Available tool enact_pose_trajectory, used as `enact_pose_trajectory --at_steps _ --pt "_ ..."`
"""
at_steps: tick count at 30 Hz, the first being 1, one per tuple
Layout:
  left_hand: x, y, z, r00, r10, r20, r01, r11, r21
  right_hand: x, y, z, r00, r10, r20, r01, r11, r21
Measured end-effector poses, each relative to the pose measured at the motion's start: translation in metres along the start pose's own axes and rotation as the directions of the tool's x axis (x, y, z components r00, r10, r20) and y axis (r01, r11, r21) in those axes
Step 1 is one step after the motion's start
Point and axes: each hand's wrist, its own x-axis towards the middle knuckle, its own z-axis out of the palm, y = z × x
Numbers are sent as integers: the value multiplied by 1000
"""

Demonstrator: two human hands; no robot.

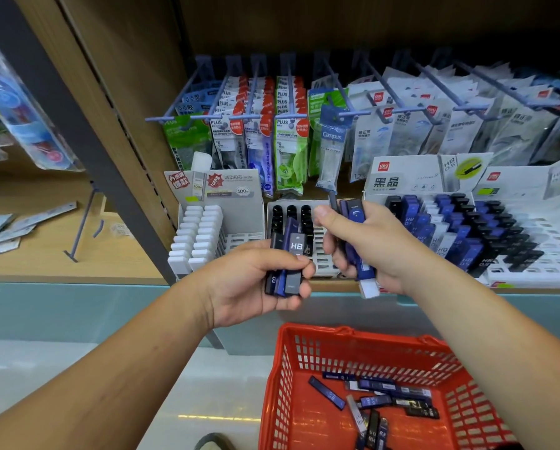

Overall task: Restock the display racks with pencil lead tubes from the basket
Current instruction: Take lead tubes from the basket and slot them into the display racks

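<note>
Left grip (255, 282) clutching tubes (294, 251), basket rim (363, 340) below

Left hand (255, 284), right hand (366, 248), fingers curled

The basket (283, 401) is glossy red moulded plastic with perforated grid walls. The pencil lead tubes (326, 392) in it are smooth hard plastic, dark blue or black, some smoky and see-through. The display racks (546, 237) are matt white plastic with printed cardboard header cards (402, 177). The shelf board (77, 264) has a matt wood-grain finish. The upright (87, 131) looks like grey painted metal. The hooks (161, 118) have a smooth blue coating. The hanging packets (467, 131) are shiny, crinkled film. The floor (77, 368) is polished and reflective.
</note>
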Motion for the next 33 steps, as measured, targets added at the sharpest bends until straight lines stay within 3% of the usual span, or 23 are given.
enact_pose_trajectory --at_steps 4,7,9,11,17,22,28,33 --pt "2 2 -1 999 -28 45 30 998 -48 -5 -5 -2 992 97 74 -104 990 95" --pt "6 1 4 988 20 -154 -26 999 -36 -9 -8 -6 963 182 200 -209 970 124" --pt "10 0 7 935 128 -330 -109 991 74 -11 -7 -10 933 236 270 -263 962 68" --pt "12 0 11 883 235 -407 -185 970 158 -13 -5 -12 910 264 320 -281 960 7" --pt "9 -4 26 886 360 -291 -245 899 364 -23 -7 -10 837 323 441 -249 943 -219" --pt "10 -2 19 871 356 -339 -269 922 278 -27 -5 -16 847 315 429 -312 947 -78" --pt "12 0 20 841 316 -439 -261 948 181 -25 1 -17 883 392 259 -438 886 150" --pt "14 0 26 856 251 -452 -264 964 35 -28 -1 -22 869 421 261 -483 837 256"
